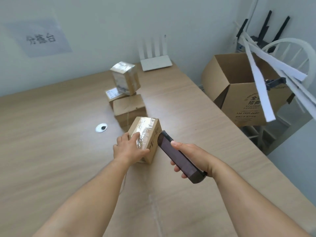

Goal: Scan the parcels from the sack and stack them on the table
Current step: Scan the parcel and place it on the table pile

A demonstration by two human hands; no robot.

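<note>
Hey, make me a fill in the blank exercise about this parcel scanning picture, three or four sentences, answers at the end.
1. The left hand grips a taped parcel lying on the wooden ____.
2. The right hand holds a dark scanner, its tip pointing at that ____.
3. Farther back, ____ more parcels are visible, piled together.
4. The large cardboard box on the right has its flaps ____.
Missing words: table; parcel; three; open.

Both your arms reach forward, bare. Your left grip clasps the parcel; your right grip curls round the scanner.
</note>
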